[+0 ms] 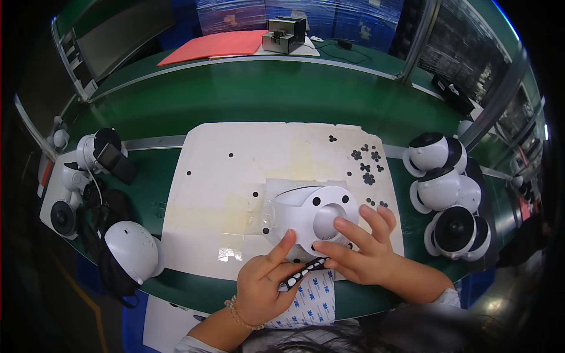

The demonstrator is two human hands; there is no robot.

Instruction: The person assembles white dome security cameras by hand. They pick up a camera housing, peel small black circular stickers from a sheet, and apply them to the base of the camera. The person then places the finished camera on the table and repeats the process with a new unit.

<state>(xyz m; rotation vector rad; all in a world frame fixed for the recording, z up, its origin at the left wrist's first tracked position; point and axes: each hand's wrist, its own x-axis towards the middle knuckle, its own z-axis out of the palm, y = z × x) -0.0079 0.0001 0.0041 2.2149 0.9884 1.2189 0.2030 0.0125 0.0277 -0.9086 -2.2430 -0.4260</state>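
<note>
A white rounded device housing (294, 215) lies on a clear plastic bag in front of me, its ring-shaped base turned up toward me. Small black round pads (316, 201) sit around the base's rim. My left hand (265, 288) grips a black strip with white oval spots (303, 274) just below the housing, thumb raised beside the base. Fingers spread, my right hand (368, 253) rests over the base's right and lower side. One fingertip touches the rim by a black pad, and another reaches over the round hollow.
Under the housing is a pale board (206, 206) with scattered black dots (368, 179). White printed backing paper (315, 300) hangs at the front edge. More white devices stand right (456, 229) and left (132, 253). A metal box (284, 35) and red sheets (215, 46) occupy the back shelf.
</note>
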